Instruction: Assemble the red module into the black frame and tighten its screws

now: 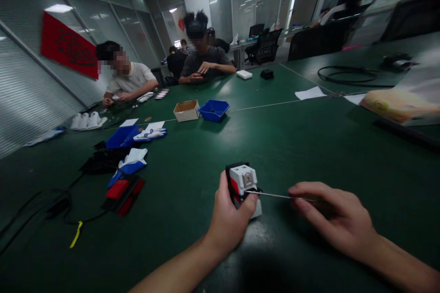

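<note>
My left hand is closed around a small boxy device with white, black and red parts, just above the green table. Its thumb presses on the near side, and part of the device is hidden by the fingers. My right hand grips a screwdriver with a thin metal shaft. The handle is mostly hidden inside the fingers. The shaft points left, and its tip meets the device close to my left thumb; whether it sits in a screw I cannot tell.
Beyond my hands stand a cardboard box and a blue bin with small dark parts. Left lie gloves, a red-and-black pouch and cables. A plastic bag rests at right. Two people work across the green table.
</note>
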`<state>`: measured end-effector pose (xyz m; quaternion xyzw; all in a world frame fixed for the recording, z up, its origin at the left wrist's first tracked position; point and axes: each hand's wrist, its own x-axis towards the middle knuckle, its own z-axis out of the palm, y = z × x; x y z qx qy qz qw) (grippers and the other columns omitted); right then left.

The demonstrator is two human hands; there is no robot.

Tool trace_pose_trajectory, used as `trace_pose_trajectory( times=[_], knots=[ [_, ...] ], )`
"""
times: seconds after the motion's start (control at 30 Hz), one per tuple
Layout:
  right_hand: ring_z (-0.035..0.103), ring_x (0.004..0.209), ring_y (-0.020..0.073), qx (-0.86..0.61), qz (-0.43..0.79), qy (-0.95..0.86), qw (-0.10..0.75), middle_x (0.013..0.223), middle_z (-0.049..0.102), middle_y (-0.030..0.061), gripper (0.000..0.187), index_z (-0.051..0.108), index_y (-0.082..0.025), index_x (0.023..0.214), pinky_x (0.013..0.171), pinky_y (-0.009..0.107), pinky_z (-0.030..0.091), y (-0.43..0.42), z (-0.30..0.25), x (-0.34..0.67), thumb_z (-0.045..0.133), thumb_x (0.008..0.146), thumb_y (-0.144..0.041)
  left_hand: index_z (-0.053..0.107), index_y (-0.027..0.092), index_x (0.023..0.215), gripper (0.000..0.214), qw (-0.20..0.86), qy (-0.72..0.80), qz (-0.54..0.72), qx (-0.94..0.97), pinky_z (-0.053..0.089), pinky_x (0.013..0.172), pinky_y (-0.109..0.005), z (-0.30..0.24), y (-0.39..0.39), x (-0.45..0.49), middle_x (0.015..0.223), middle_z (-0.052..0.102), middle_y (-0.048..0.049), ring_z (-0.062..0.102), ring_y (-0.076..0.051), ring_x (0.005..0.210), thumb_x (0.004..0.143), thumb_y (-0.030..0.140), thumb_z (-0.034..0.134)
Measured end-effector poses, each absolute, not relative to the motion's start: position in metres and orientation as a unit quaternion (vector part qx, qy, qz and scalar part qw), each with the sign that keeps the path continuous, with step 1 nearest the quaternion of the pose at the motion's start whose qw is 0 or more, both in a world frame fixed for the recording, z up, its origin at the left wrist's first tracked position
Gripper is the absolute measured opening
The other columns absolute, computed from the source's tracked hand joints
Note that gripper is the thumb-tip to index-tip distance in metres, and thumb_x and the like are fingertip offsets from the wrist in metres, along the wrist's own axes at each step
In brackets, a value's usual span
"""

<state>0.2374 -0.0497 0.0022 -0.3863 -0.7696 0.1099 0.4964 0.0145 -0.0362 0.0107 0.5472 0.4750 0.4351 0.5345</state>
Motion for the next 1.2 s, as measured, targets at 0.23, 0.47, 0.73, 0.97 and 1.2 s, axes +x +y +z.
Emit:
trace_pose_trajectory(
  times=[0.23, 0.47, 0.73, 0.97, 1.2],
  knots=[
    [0.075, 0.071, 0.0149, -0.359, 0.101, -0.800, 0.470, 0.093, 0.078, 0.0039, 0.030, 0.063, -0.021, 0.121, 0.064, 0.020, 0.061, -0.044, 0.002, 0.234, 0.057, 0.092, -0.015, 0.047, 0.019, 0.118, 0.055, 0.561, 0.483, 0.466, 0.485, 0.057, 0.068, -0.028, 0.007, -0.027, 0.009, 0.094, 0.066, -0.0054, 0.072, -0.018, 0.074, 0.085, 0.060, 0.065],
    [0.072, 0.067, 0.0145, -0.336, 0.117, -0.817, 0.454, 0.091, 0.075, 0.0049, 0.026, 0.061, -0.019, 0.118, 0.059, 0.021, 0.058, -0.043, -0.001, 0.231, 0.054, 0.093, -0.015, 0.043, 0.017, 0.134, 0.057, 0.187, 0.593, 0.317, 0.716, 0.053, 0.096, -0.042, 0.044, 0.049, -0.055, 0.124, 0.063, -0.0152, 0.067, -0.030, 0.109, 0.091, 0.050, 0.058],
    [0.064, 0.055, 0.0112, -0.357, 0.161, -0.807, 0.441, 0.077, 0.070, -0.0003, 0.030, 0.055, -0.018, 0.125, 0.052, 0.021, 0.051, -0.045, 0.001, 0.230, 0.052, 0.095, -0.018, 0.043, 0.012, 0.136, 0.055, -0.109, 0.708, -0.007, 0.698, 0.048, 0.091, -0.054, 0.070, 0.128, -0.148, 0.136, 0.048, -0.0278, 0.061, -0.044, 0.112, 0.086, 0.028, 0.062],
    [0.067, 0.059, 0.0121, -0.382, 0.173, -0.796, 0.436, 0.084, 0.073, 0.0015, 0.028, 0.051, -0.020, 0.126, 0.054, 0.021, 0.053, -0.039, -0.002, 0.235, 0.051, 0.098, -0.023, 0.037, 0.006, 0.144, 0.065, -0.105, 0.754, -0.051, 0.646, 0.049, 0.093, -0.055, 0.055, 0.153, -0.179, 0.143, 0.040, -0.0351, 0.059, -0.048, 0.119, 0.094, 0.044, 0.052],
    [0.066, 0.059, 0.0109, -0.381, 0.191, -0.799, 0.424, 0.085, 0.072, -0.0012, 0.030, 0.049, -0.025, 0.130, 0.054, 0.021, 0.052, -0.042, -0.009, 0.239, 0.051, 0.100, -0.028, 0.014, 0.027, 0.161, 0.083, -0.102, 0.745, -0.045, 0.657, 0.037, 0.107, -0.066, 0.067, 0.135, -0.185, 0.170, 0.007, -0.0174, 0.025, -0.054, 0.147, 0.092, 0.058, 0.050]
  ],
)
